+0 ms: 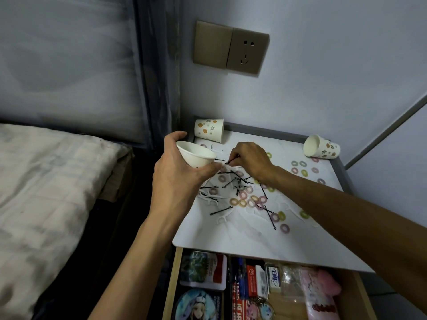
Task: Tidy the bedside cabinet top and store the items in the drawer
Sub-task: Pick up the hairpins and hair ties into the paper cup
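Pale and cluttered, the cabinet top (231,239) beside the bed (46,181) carries a loose heap of black hairpins (233,179), small coloured hair ties (248,200) and white floss picks (208,197). Two patterned spare cups (321,148) sit at its back corners, the right one on its side. Below the front edge the drawer (172,285) stands open, already holding packets and cards.

The left hand (178,174) grips a white paper cup (196,155) round its body, raised above the left edge and tilted so that its mouth faces right. The right hand (251,160) hangs over the heap, its fingertips pinching a single pinched hairpin (228,161). That pin lies just right of the cup's rim, its long axis pointing roughly at the mouth; whether its tip has reached the rim is hard to tell. Dropping it in seems to need only a short leftward carry, and the right hand is the nearer one to the heap.
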Demonstrator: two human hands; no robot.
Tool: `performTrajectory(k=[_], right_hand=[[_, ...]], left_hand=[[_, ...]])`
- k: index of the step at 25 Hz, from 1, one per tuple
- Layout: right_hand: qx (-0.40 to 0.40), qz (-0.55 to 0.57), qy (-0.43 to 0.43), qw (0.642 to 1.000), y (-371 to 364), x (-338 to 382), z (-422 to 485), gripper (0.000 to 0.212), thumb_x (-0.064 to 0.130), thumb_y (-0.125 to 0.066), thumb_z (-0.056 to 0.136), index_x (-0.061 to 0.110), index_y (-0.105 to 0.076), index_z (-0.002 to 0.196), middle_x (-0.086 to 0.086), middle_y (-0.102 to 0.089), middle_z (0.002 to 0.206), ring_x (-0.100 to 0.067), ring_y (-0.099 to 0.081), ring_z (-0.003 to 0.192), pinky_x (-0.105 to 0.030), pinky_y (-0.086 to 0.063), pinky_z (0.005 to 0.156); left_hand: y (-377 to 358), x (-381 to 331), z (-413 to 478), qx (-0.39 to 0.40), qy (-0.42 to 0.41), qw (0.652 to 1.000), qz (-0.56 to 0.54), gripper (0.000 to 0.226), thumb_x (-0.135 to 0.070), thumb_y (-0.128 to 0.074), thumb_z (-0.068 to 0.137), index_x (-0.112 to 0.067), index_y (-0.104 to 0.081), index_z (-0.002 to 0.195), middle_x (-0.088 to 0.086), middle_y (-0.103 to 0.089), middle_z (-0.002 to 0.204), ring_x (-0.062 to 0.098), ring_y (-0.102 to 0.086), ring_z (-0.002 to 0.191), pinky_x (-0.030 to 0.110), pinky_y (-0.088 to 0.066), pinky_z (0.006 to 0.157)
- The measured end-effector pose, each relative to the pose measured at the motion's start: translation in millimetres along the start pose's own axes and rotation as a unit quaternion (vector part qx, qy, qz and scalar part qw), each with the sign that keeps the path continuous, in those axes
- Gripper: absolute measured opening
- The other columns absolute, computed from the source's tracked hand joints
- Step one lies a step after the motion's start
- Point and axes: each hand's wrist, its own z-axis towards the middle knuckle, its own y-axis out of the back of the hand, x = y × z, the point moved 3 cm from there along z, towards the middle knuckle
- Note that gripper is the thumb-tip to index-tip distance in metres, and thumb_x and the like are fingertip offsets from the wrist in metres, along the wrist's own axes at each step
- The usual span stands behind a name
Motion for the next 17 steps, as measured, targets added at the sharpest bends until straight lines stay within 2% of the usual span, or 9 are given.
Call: performTrajectory(k=[3, 7, 8, 11, 14, 17], right_hand=[[-0.010, 0.022, -0.030, 0.999, 9, -7, 0, 0.012, 0.027, -0.076, 0.081, 0.020, -0.076, 0.090, 0.003, -0.072, 0.086, -0.016, -0.062, 0.081, -0.026, -0.037, 0.065], [-0.002, 0.015, -0.052, 0.999, 20, -17, -2, 0.004, 0.023, -0.075, 0.079, 0.020, -0.074, 0.081, 0.006, -0.063, 0.067, -0.017, -0.061, 0.070, -0.026, -0.036, 0.060], [0.006, 0.013, -0.052, 0.999, 21, -19, -3, 0.002, 0.021, -0.074, 0.079, 0.019, -0.073, 0.079, 0.006, -0.061, 0.065, -0.018, -0.062, 0.069, -0.027, -0.039, 0.059], [0.010, 0.027, -0.037, 0.999, 23, -28, -4, 0.006, 0.018, -0.073, 0.081, 0.015, -0.076, 0.086, -0.001, -0.069, 0.073, -0.018, -0.065, 0.067, -0.028, -0.047, 0.062], [-0.018, 0.054, -0.002, 0.998, 38, -30, -8, 0.013, 0.017, -0.070, 0.086, 0.016, -0.078, 0.097, -0.001, -0.075, 0.084, -0.009, -0.065, 0.067, -0.020, -0.044, 0.061], [-0.037, 0.164, 0.063, 0.984, 75, -3, -17, 0.015, 0.013, -0.070, 0.086, 0.018, -0.077, 0.098, 0.005, -0.072, 0.086, -0.007, -0.063, 0.076, -0.020, -0.045, 0.068]], left_hand=[[-1, -1, -1, 0.000, -0.001, 1.000, -0.002, 0.088, -0.037, -0.088, 0.063, -0.028, -0.041, 0.137, -0.008, -0.055, 0.109, 0.010, -0.056, 0.094, 0.018, -0.047, 0.071], [-4, -2, -3, 0.005, 0.003, 1.000, -0.006, 0.088, -0.038, -0.088, 0.062, -0.029, -0.041, 0.136, -0.004, -0.057, 0.112, 0.018, -0.059, 0.099, 0.039, -0.057, 0.080], [-6, -2, -3, 0.006, 0.001, 1.000, -0.007, 0.088, -0.037, -0.088, 0.062, -0.029, -0.042, 0.135, -0.003, -0.058, 0.113, 0.018, -0.059, 0.099, 0.040, -0.057, 0.081], [-7, -3, -4, 0.006, -0.006, 1.000, -0.001, 0.085, -0.037, -0.088, 0.062, -0.029, -0.042, 0.134, -0.005, -0.059, 0.112, 0.014, -0.059, 0.097, 0.032, -0.054, 0.080], [-8, -2, -3, 0.012, -0.006, 1.000, 0.005, 0.085, -0.038, -0.088, 0.063, -0.029, -0.042, 0.134, -0.008, -0.058, 0.110, 0.012, -0.059, 0.096, 0.030, -0.053, 0.079], [-11, -1, -4, 0.028, -0.009, 0.999, 0.017, 0.083, -0.036, -0.087, 0.064, -0.029, -0.042, 0.134, -0.012, -0.055, 0.104, 0.010, -0.056, 0.093, 0.021, -0.047, 0.072]])
